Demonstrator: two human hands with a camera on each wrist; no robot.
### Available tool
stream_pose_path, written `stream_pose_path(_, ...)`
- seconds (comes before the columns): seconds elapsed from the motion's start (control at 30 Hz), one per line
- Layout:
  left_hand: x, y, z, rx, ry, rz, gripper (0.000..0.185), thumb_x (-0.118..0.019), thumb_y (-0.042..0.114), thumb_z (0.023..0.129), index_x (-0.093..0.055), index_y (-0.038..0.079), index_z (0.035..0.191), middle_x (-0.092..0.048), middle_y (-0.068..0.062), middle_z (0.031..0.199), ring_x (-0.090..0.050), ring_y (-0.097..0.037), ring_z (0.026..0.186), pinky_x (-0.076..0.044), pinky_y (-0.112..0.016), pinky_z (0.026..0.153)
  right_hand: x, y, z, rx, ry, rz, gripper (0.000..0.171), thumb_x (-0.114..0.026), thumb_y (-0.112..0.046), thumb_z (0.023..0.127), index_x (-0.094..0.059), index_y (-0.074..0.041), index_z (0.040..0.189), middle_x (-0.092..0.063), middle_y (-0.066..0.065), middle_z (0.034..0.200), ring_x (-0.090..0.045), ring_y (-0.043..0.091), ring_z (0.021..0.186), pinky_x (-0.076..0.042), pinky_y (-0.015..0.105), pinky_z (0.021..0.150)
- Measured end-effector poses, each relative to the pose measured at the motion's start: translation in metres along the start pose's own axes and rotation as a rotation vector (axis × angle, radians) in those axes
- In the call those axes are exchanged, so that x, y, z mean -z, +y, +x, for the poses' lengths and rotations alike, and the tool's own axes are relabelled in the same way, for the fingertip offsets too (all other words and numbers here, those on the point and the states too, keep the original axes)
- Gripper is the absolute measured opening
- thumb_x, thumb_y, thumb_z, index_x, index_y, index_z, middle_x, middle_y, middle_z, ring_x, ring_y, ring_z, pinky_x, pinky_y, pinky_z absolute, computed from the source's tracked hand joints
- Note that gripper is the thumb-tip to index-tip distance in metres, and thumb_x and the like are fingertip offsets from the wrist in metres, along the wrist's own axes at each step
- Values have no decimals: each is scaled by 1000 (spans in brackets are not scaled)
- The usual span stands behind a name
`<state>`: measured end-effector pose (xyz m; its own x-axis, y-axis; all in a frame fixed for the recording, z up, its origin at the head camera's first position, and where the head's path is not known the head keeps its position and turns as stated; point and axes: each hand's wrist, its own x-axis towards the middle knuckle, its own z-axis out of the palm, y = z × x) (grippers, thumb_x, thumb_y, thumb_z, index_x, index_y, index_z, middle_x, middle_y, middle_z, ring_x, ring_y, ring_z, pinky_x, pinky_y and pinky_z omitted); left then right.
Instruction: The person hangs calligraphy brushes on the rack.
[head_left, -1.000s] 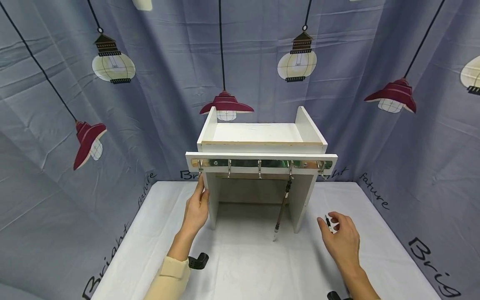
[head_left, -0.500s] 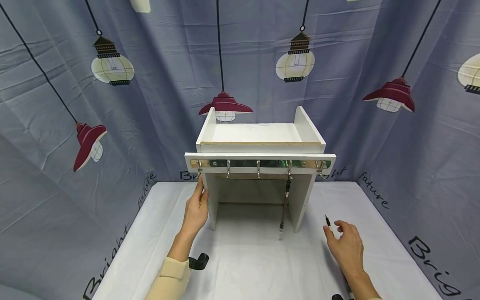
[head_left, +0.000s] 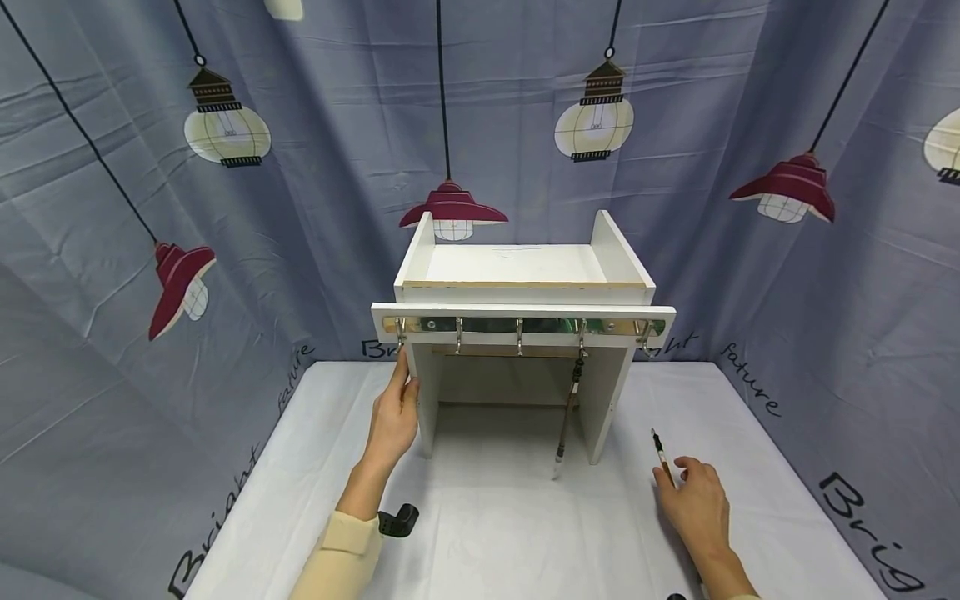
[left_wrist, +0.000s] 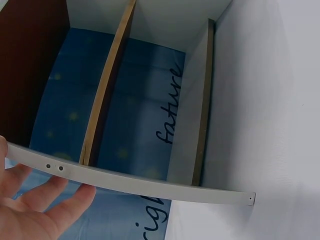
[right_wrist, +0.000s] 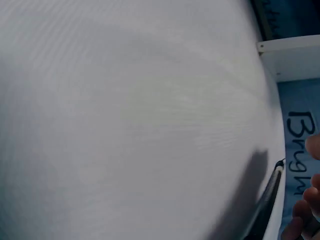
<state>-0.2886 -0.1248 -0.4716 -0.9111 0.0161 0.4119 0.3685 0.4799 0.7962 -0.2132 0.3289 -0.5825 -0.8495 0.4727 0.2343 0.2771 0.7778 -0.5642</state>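
Table (head_left: 487, 533): white cloth under everything you are working on — bare between your two hands.
Shelf (head_left: 517, 275): the white wooden stand sits at the middle back, with a rail of hooks (head_left: 519, 332) across its front.
Left hand (head_left: 393, 421): you steady the shelf's left side panel with straight, relaxed fingers lying flat against it — nothing gripped.
Right hand (head_left: 693, 500): your curled fingers pinch a loose brush (head_left: 660, 454) low on the table, right of the shelf, its tip pointing up and away.
Done: one brush (head_left: 566, 417) already hangs from the fourth hook, dangling inside the opening.
Left: the brush in your hand is not yet on a hook; four hooks look free.
In the way: the hanging brush and the shelf's right panel stand near the free right-end hook.
Clip (head_left: 397, 521): a black one beside your left sleeve.
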Motion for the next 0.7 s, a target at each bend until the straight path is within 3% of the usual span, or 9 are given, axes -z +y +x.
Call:
stream_pose_path(0.27,0,0,-1,9,1,14,59,-44,28,113,-18,23,166,-33,-9,167,-58,-37,134,-50,-56,104,-8,11,-2,-5,-53,-32,45,-69,-24,94,-61,10,122,-60,31,106,-62,46,97,-49,59,81)
stream_pose_path(0.7,0,2,0,11,-7,0,59,-43,26,113,-18,21,166,-30,-10,168,-54,-38,138,-47,-56,108,-15,15,5,-4,-94,-102,40,-68,-20,95,-61,13,116,-61,28,94,-65,41,85,-53,56,72)
